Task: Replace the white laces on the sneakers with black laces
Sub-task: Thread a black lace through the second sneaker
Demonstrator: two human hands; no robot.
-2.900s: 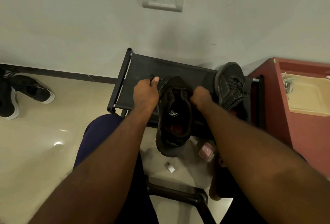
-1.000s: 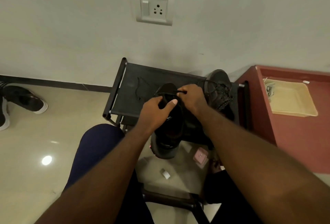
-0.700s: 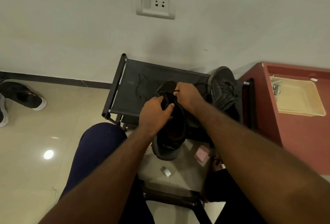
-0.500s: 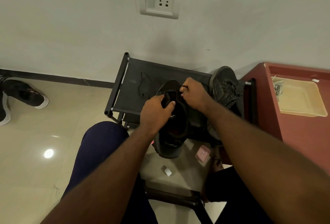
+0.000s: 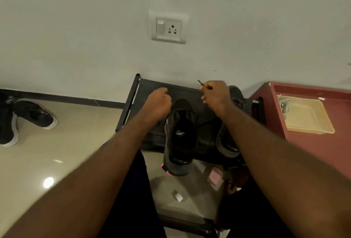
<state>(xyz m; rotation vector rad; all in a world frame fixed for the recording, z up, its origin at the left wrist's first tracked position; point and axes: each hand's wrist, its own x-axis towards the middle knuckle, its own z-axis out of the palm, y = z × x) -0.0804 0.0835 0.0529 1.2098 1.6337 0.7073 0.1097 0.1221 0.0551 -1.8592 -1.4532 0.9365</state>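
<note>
Mid-lacing, seemingly: right hand (image 5: pixel 215 95) pinches the lace (image 5: pixel 201 83), shoe (image 5: pixel 180 137) below it; left hand (image 5: pixel 157 105) fisted, hold unclear; next needs another eyelet.

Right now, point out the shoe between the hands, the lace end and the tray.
shoe (image 5: pixel 179 137): head view, on its insole.
lace end (image 5: pixel 200 82): head view, on its stiff tip.
tray (image 5: pixel 303 116): head view, on its bare floor.
</note>
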